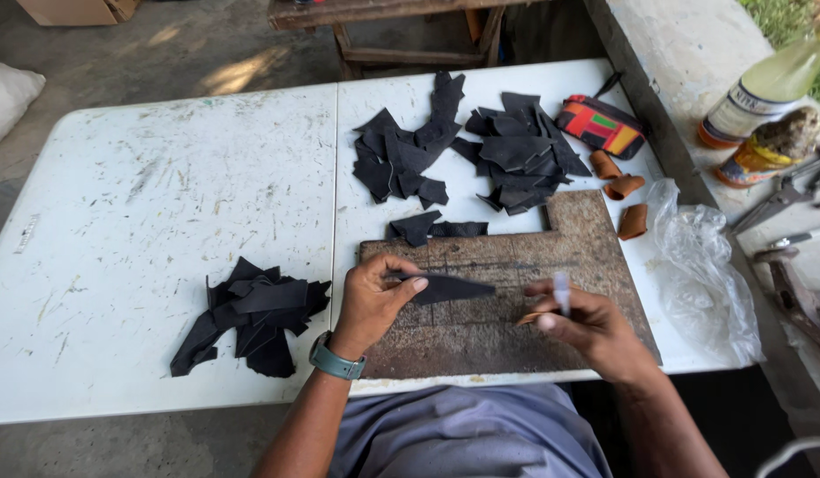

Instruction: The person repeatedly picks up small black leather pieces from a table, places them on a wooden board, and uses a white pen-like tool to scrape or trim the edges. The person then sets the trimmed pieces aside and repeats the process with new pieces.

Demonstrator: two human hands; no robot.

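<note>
Pinching a thin black leather piece (pixel 447 288) flat on the scratched wooden board (pixel 516 336) at the middle of the frame, the left hand (pixel 374 296) holds its wide end. The right hand (pixel 587 323) grips a small white pen-like tool (pixel 562 292) beside it. It looks light, soft and bendy, with a pointed tip.

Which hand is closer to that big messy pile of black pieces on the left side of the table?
The left hand. It sits just right of the pile of black pieces, pinching a black strip on the wooden board. The right hand is farther right, holding a small pale tool.
</note>
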